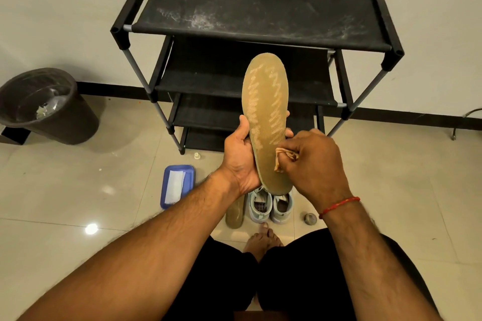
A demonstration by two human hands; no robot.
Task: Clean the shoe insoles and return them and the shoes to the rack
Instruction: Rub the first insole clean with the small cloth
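Observation:
A tan insole (266, 101) with a pale zigzag pattern stands upright in front of me. My left hand (241, 157) grips its lower left edge, thumb on the front. My right hand (317, 161) pinches a small crumpled brownish wipe (283, 160) against the insole's heel area. On the floor below lie a second tan insole (234, 215) and two pale blue shoes (271, 206), side by side. The black multi-tier shoe rack (260, 10) stands against the wall behind, its top shelf dusty and bare.
A dark bin (47, 104) sits on the floor at the left. A blue tray holding white wipes (177, 185) lies left of the shoes. A small round cap (309, 218) lies right of them, a white cap (197, 155) near the rack's foot. My bare foot (262, 240) is below.

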